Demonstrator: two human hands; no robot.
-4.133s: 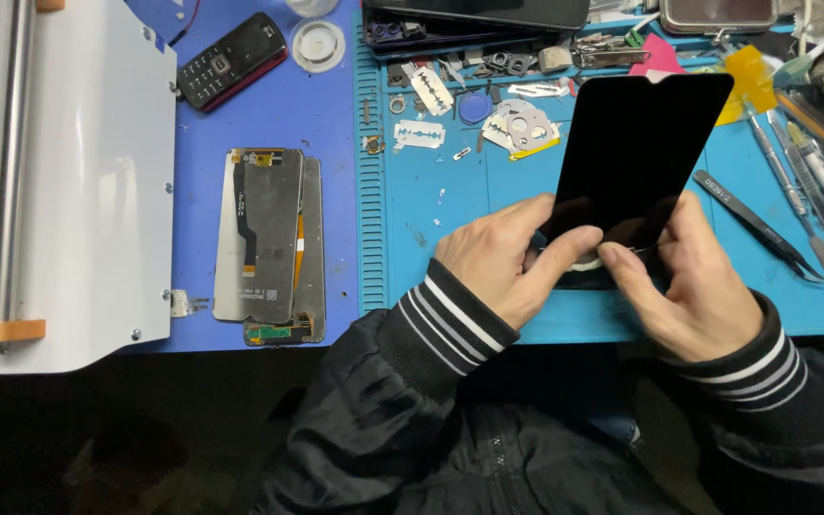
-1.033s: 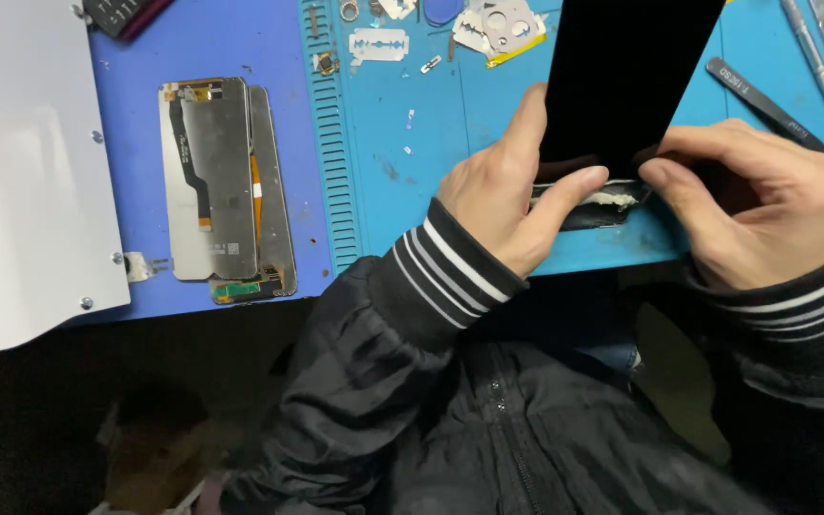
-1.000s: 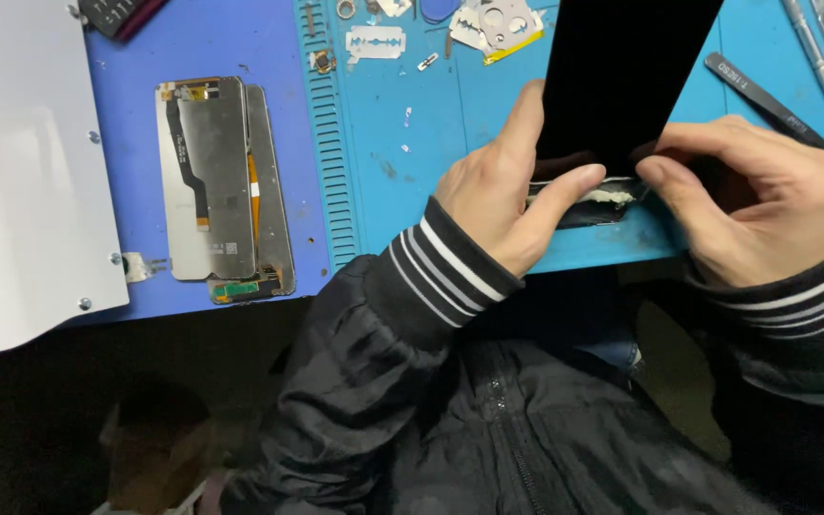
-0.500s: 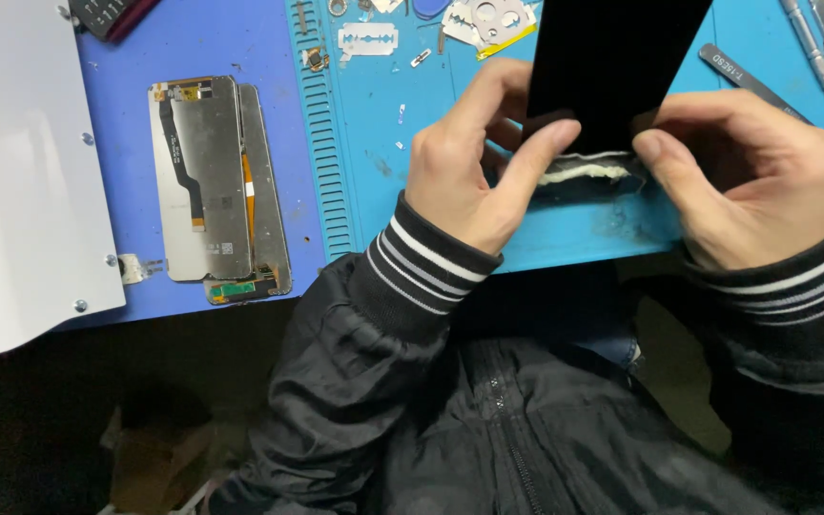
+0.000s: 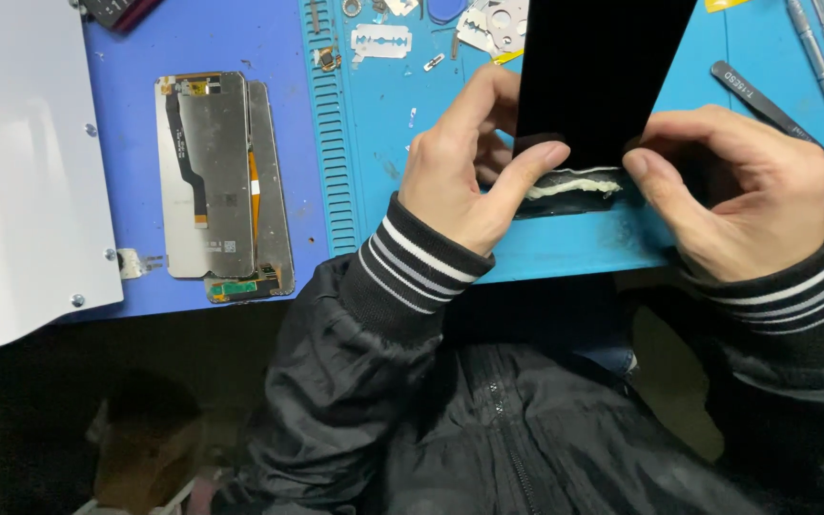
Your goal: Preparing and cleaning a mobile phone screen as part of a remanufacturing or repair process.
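Both hands are pinching the bottom edge of the black phone screen panel (image 5: 595,76) right of center, left hand (image 5: 464,162) and right hand (image 5: 731,191) gripping either side, its long axis running up toward the frame's top over the blue surface (image 5: 383,143).

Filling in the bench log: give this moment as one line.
left hand: grips black screen bottom edge | right hand: grips same edge | white strip along that edge | mat: blue
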